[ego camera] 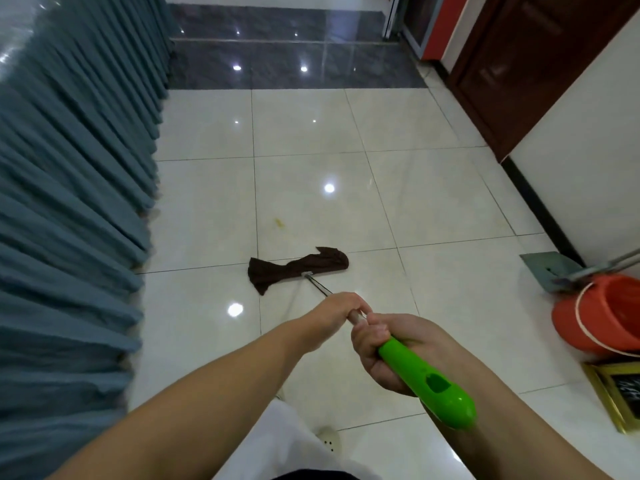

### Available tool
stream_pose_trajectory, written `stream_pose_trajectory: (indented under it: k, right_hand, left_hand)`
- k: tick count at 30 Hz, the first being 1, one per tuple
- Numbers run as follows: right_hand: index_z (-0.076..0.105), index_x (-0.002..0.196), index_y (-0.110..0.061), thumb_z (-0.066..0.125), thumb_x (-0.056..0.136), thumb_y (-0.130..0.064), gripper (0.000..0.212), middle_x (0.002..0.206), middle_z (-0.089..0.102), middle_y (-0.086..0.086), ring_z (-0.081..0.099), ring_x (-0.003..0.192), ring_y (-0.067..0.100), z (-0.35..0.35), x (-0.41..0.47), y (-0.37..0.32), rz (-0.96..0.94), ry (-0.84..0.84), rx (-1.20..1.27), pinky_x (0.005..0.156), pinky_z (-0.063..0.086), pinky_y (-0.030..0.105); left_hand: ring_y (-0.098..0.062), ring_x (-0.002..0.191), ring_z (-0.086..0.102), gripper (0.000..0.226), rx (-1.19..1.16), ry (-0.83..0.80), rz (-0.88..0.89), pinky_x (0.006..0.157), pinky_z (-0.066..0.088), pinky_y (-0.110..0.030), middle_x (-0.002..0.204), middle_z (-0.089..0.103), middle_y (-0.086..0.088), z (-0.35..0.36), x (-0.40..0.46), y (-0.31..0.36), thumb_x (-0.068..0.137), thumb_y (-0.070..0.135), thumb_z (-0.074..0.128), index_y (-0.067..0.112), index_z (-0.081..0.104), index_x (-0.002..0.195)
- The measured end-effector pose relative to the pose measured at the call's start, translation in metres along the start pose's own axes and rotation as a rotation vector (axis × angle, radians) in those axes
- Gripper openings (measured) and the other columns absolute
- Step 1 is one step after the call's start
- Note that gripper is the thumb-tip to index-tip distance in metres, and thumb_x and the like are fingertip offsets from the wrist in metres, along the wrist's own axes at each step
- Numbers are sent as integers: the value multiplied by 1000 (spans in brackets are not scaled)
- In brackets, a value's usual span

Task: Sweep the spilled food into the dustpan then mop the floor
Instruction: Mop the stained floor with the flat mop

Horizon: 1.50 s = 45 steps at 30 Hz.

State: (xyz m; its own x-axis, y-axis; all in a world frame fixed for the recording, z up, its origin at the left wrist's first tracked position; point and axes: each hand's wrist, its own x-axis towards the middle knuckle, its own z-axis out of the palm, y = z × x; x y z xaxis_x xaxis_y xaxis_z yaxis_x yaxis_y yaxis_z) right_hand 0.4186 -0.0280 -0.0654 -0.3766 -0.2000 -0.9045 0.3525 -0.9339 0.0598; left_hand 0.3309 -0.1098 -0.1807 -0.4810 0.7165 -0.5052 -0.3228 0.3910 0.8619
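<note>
I hold a mop with both hands. Its brown cloth head (294, 267) lies flat on the white tiled floor (433, 209) ahead of me. My left hand (337, 315) grips the metal shaft lower down. My right hand (388, 351) grips just above it, where the bright green handle (429, 386) begins. A small yellowish stain (279, 222) marks the tile just beyond the mop head. A grey metal dustpan (547, 268) rests at the right by the wall.
A teal pleated curtain (69, 220) runs along the left side. An orange bucket (602, 313) stands at the right beside the dustpan. A gold-framed board (620, 393) leans near it. A brown wooden door (526, 64) is at the upper right. Dark tiles (294, 60) lie farther ahead.
</note>
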Motion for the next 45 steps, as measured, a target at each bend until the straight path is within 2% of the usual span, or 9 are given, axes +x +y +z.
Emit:
stream_pose_trajectory:
  k: [5,9,15,21,25,28,30,37,45]
  right_hand:
    - [52,102,-19,43,95,-5,18,51,35,0,33,23,9,-11,-6,7,-8,-47,0,26,33,10]
    - [52,94,-16,44,96,-6,13,45,35,1,34,23,10,-9,-3,11,29,-81,-22,26,33,10]
    - [57,93,-17,49,96,-6,14,47,35,1,34,23,9,7,8,1,61,-73,-48,25,33,10]
    - [56,89,-9,53,92,-4,7,60,34,0,32,24,9,36,35,-27,55,-25,-84,24,31,11]
    - [55,83,-4,52,92,-6,9,59,36,1,33,22,10,80,57,-55,85,-46,-28,24,31,11]
    - [53,78,-4,53,89,-6,11,52,38,3,33,22,10,122,77,-78,88,-44,-24,24,32,11]
    - [53,79,-4,53,90,-6,11,53,37,2,33,22,10,152,90,-93,79,-37,-34,24,31,10]
    - [54,80,-10,48,91,-3,14,64,33,-2,33,22,9,259,127,-142,36,-40,-50,24,30,10]
    - [49,74,-10,48,94,-5,21,63,34,-3,33,20,9,344,161,-179,44,-15,-73,23,29,11]
  left_hand:
    - [-3,72,52,23,14,15,-15,75,40,-18,82,58,0,11,-7,-3,81,13,45,18,65,71]
    - [-9,75,50,17,10,34,19,73,41,-16,78,57,0,4,-11,-6,80,3,46,6,62,74]
    - [-5,67,49,27,-67,106,22,66,40,-15,69,55,6,-12,1,-8,82,1,44,13,59,62]
    - [-6,60,46,16,-93,138,-54,68,38,-23,58,52,5,-39,41,3,74,10,48,14,56,61]
    - [8,52,54,25,-98,145,-43,69,39,-20,57,59,0,-84,83,16,75,5,45,14,58,57]
    - [17,57,56,34,-146,166,-3,62,41,-1,72,60,-16,-124,115,30,76,-2,42,13,60,52]
    - [18,57,56,37,-148,179,5,56,39,3,73,60,-15,-150,135,42,75,-4,40,14,61,50]
    - [-4,74,50,35,-217,184,32,62,41,-1,56,54,0,-239,197,88,80,-6,37,9,56,55]
    - [-7,72,51,36,-210,200,22,60,42,-11,64,56,-6,-317,258,120,74,-9,38,10,57,50]
